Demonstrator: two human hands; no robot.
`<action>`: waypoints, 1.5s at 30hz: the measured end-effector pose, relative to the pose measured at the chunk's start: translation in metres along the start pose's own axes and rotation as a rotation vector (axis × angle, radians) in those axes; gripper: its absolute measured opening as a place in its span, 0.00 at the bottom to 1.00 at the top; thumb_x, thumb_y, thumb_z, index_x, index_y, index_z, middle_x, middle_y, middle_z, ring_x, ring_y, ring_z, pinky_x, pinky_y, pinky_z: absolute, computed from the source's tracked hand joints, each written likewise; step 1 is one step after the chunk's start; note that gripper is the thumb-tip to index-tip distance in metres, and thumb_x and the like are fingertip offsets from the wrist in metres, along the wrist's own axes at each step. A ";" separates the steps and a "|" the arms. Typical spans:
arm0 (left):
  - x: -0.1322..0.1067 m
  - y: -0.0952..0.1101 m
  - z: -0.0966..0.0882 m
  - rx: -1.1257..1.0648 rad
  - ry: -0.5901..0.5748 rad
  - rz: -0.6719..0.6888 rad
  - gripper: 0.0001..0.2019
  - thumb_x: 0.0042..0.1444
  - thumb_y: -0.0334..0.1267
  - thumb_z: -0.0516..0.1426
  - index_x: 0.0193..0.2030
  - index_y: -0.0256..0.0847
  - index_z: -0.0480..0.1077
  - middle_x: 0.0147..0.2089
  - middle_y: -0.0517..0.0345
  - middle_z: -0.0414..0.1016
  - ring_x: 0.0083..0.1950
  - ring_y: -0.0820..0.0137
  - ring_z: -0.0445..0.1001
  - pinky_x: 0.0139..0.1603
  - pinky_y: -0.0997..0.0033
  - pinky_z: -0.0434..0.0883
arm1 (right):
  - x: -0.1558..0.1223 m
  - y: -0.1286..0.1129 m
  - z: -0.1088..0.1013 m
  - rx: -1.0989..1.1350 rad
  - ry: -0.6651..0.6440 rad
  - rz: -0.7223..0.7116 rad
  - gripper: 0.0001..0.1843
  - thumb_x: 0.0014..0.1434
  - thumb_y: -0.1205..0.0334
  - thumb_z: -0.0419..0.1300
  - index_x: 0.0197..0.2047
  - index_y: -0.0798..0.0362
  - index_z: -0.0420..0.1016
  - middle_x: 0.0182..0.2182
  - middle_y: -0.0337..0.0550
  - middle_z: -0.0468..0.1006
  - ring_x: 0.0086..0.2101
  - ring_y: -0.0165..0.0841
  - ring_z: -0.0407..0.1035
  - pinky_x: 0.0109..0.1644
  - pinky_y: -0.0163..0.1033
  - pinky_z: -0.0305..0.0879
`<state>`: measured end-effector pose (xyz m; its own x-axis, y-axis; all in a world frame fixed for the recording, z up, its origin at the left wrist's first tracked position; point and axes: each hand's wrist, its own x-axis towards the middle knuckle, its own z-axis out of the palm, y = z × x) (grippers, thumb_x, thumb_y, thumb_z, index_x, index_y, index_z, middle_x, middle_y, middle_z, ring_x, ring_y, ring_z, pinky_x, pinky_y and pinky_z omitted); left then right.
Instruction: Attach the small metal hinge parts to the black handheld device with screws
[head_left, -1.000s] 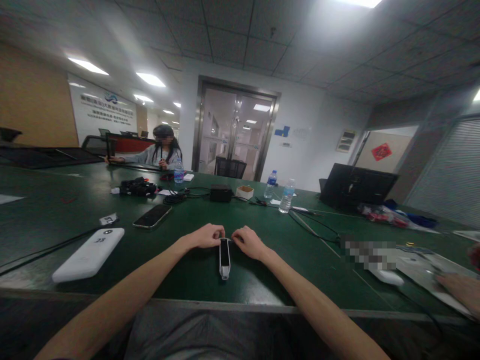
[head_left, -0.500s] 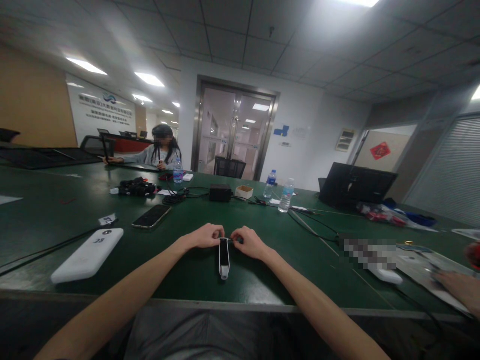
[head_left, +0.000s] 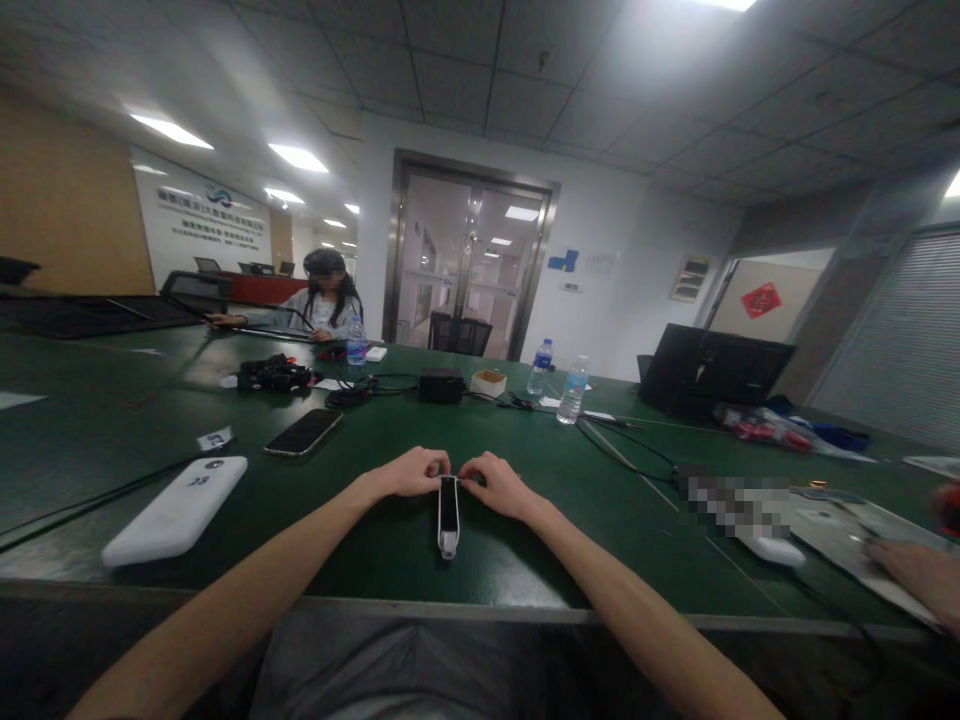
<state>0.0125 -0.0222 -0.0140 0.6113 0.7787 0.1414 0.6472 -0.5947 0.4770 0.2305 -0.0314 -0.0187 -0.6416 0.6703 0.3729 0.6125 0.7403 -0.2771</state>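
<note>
A narrow white object with a black top strip (head_left: 448,510) lies lengthwise on the green table in front of me; its exact kind is unclear. At its far end, on the left side, my left hand (head_left: 412,472) is closed with thumb and finger pinched against it. Opposite, my right hand (head_left: 496,484) has curled fingers, their tips at the same far end. Any small part between the fingertips is too small to make out. The object's near end, a whitish translucent tip, points toward me and is free of both hands.
Left lie a white power-bank-like block (head_left: 178,510) and a phone (head_left: 304,433). Farther back are a black box (head_left: 441,386), cables, a small open carton (head_left: 489,382) and water bottles (head_left: 574,390). A co-worker's hand (head_left: 915,572) rests at right; another person (head_left: 326,300) sits opposite.
My right fingertips have shifted slightly left, closer to the object's far end; my left hand and the object stay put. The person opposite has lowered the dark frame they hold.
</note>
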 end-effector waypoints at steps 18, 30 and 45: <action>0.000 0.007 0.000 0.005 -0.001 0.014 0.16 0.54 0.49 0.53 0.41 0.38 0.69 0.25 0.64 0.64 0.25 0.74 0.62 0.26 0.77 0.57 | -0.010 0.068 -0.029 -0.322 0.072 0.185 0.12 0.62 0.63 0.51 0.45 0.54 0.73 0.42 0.49 0.74 0.44 0.36 0.63 0.50 0.40 0.57; 0.001 0.002 0.001 0.000 -0.005 0.011 0.16 0.54 0.48 0.53 0.41 0.39 0.69 0.26 0.64 0.64 0.26 0.74 0.62 0.28 0.76 0.59 | -0.005 0.048 -0.018 -0.094 -0.097 0.069 0.16 0.52 0.70 0.54 0.41 0.52 0.78 0.42 0.44 0.75 0.44 0.34 0.65 0.51 0.37 0.58; -0.001 0.008 -0.001 0.001 -0.008 0.018 0.13 0.53 0.44 0.54 0.40 0.38 0.69 0.25 0.64 0.63 0.25 0.75 0.61 0.27 0.77 0.57 | -0.004 0.041 -0.022 -0.051 -0.095 0.016 0.08 0.55 0.68 0.58 0.37 0.53 0.77 0.39 0.44 0.75 0.42 0.34 0.67 0.49 0.38 0.59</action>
<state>0.0169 -0.0277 -0.0091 0.6266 0.7662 0.1427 0.6365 -0.6088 0.4735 0.2683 -0.0051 -0.0121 -0.6712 0.6855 0.2822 0.6441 0.7277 -0.2357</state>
